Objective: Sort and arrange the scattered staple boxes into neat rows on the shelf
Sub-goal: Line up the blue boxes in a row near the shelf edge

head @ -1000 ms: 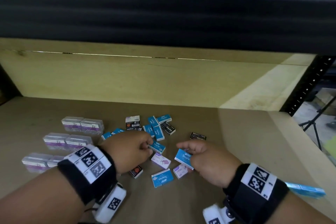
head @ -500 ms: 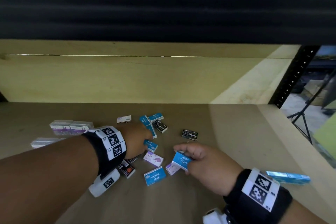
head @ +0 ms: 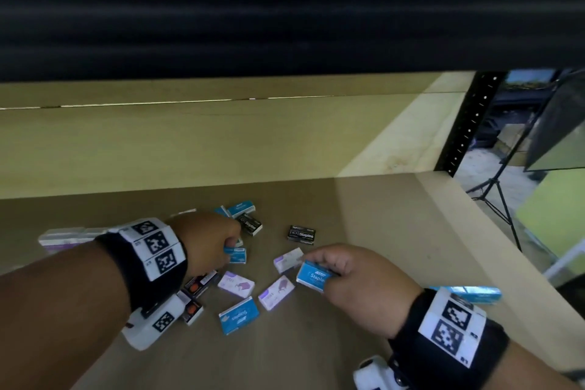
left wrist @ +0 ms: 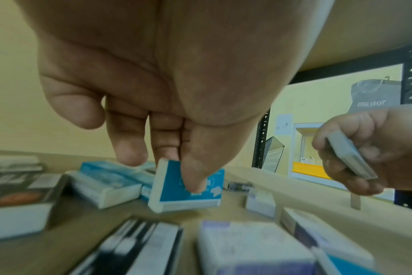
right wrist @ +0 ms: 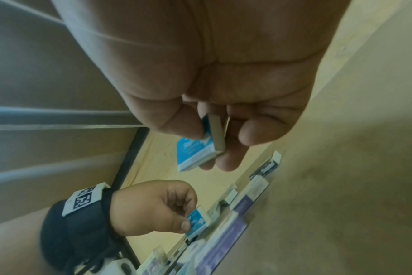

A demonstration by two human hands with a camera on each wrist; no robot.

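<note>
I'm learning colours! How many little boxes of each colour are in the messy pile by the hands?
Blue boxes: 5, one in the left hand, one in the right hand
Purple-and-white boxes: 3
Black boxes: 2
Black-and-orange boxes: 2
Total: 12; more may be hidden.

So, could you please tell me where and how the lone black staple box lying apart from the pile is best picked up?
The black staple box lies flat, label up, clear of the pile on every side. Come straight down from above and pinch its two long edges between thumb and fingers; its low, flat shape probably leaves little else to grip.
</note>
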